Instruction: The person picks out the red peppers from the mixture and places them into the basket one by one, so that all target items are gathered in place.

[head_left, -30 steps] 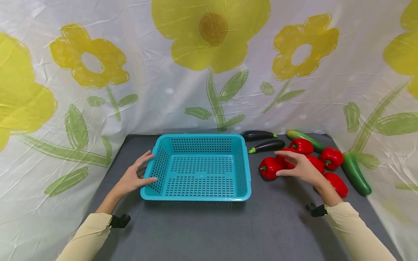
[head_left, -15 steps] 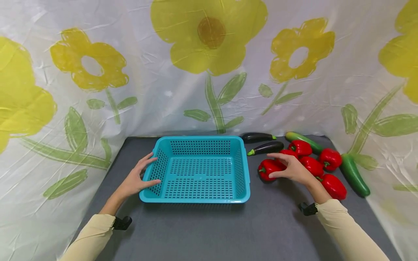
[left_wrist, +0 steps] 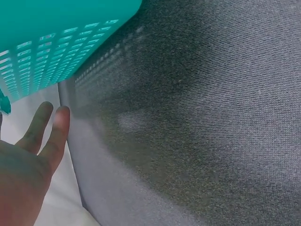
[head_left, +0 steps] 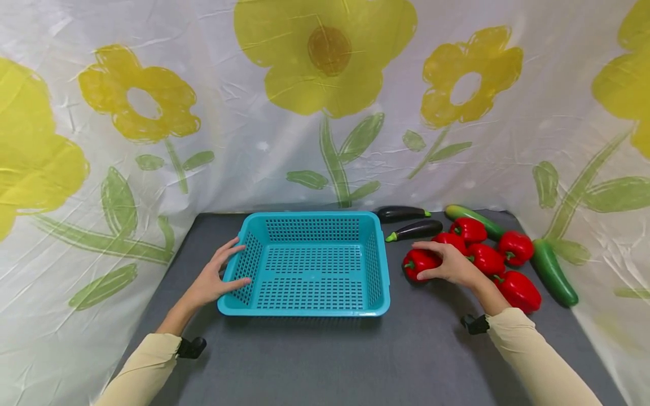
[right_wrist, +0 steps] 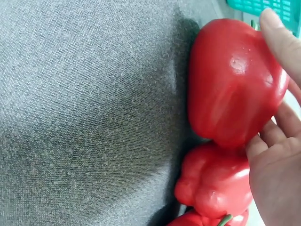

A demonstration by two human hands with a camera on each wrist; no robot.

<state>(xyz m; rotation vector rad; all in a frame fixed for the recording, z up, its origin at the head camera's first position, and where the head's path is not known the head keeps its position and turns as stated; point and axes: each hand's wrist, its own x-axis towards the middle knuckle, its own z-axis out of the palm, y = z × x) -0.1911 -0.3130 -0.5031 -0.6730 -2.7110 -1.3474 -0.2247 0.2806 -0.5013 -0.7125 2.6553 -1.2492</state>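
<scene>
A blue-green plastic basket (head_left: 304, 310) with slotted walls and floor stands on the dark grey table. My left hand (head_left: 210, 282) is at its left rim, thumb and fingers spread over the edge; in the left wrist view two extended fingers (left_wrist: 57, 136) show beside the slotted wall. Right of the basket, my right hand (head_left: 449, 265) holds the nearest red bell pepper (head_left: 416, 263), thumb on one side and fingers round the other. In the right wrist view this pepper (right_wrist: 230, 84) rests on the cloth, touching or very near another red bell pepper (right_wrist: 216, 181).
Several more red bell peppers (head_left: 486, 259) lie behind and right of my right hand. Two eggplants (head_left: 418, 229) lie near the basket's back right corner. One cucumber (head_left: 474, 219) is at the back, another cucumber (head_left: 552, 273) along the right edge. A flowered curtain (head_left: 254, 158) surrounds the table.
My right hand has moved left and down onto the nearest pepper, its thumb and fingers closing around it. The left hand has shifted slightly inward over the basket's rim.
</scene>
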